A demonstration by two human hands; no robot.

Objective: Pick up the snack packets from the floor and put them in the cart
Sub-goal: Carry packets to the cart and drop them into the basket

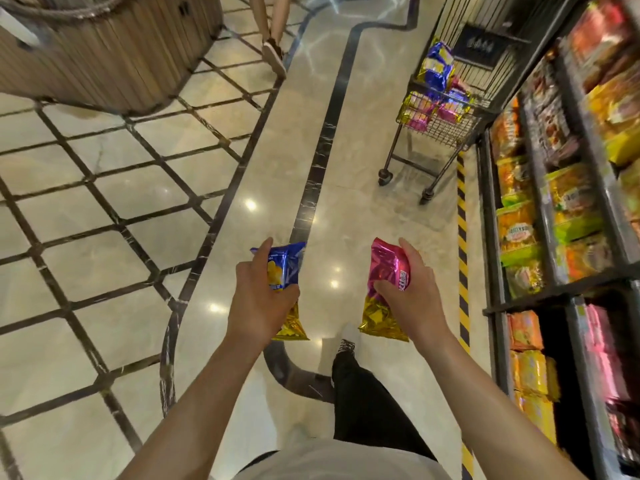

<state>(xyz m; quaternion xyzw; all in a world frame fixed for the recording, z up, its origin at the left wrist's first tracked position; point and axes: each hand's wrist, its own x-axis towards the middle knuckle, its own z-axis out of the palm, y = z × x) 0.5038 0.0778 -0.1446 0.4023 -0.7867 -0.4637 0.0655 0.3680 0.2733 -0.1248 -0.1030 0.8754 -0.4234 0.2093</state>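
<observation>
While both arms reach out, my left hand [258, 296] grips a blue packet [285, 268] and my right hand [410, 289] clutches a pink packet [386, 271]. Up at 1 o'clock, the wire cart [440, 128] already holds blue and pink packets [434, 95]. Stocked shelves [554, 202] sit at 3 o'clock.

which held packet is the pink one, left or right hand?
The pink packet, gripped by the right hand. The left hand holds a blue packet; both have gold bottoms.
</observation>
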